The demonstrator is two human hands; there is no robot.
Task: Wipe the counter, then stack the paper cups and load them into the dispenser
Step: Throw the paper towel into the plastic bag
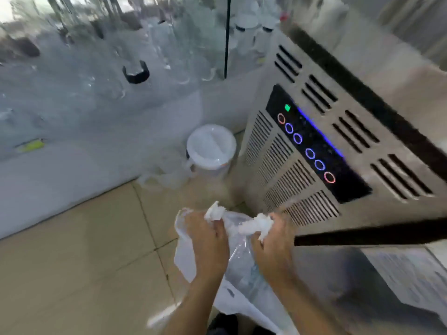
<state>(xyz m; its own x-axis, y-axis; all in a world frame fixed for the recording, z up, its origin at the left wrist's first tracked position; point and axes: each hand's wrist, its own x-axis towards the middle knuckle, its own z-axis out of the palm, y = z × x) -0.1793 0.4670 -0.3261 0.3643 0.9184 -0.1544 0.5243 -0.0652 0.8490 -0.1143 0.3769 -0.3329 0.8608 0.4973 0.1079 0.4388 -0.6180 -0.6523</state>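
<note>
1. I take the steel machine (pixel 314 151) as my landmark; it walls off the whole right side, its black control panel (pixel 312 143) facing my hands.
2. Left of the machine, the tiled floor (pixel 72 250) lies open, a wide lane.
3. A white lidded bucket (pixel 211 148) stands just beside the machine's left corner, with a crumpled clear bag (pixel 164 175) beside it.
4. Beyond the bucket, a glass partition (pixel 108 68) blocks passage.

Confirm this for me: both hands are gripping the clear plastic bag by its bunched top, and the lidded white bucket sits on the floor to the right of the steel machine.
One detail is wrong. The head view shows the left hand and right hand gripping the clear plastic bag by its bunched top, but the lidded white bucket sits on the floor to the left of the steel machine, not the right.
</note>
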